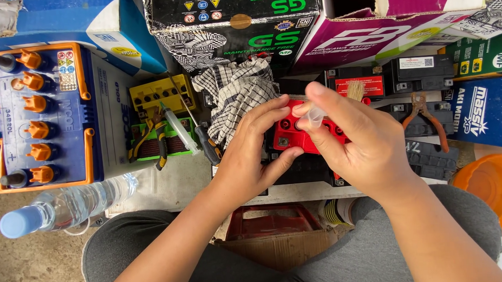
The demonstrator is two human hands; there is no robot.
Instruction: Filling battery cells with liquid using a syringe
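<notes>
My left hand (254, 152) grips the left side of a small red-topped battery (289, 135) that sits on a black case. My right hand (355, 136) hovers over the battery's right half, pinching a small clear plastic tube (313, 117) between thumb and forefinger above the round holes in the red top. Much of the battery is hidden under both hands. A checked black-and-white cloth (235, 94) lies just behind my left hand.
A large white battery with orange caps (44, 113) stands at the left, a clear water bottle (62, 208) in front of it. Pliers (159, 142), a screwdriver (206, 140), a brush (355, 90), orange-handled pliers (425, 116), several black batteries and cardboard boxes ring the spot. An orange bowl (490, 190) sits right.
</notes>
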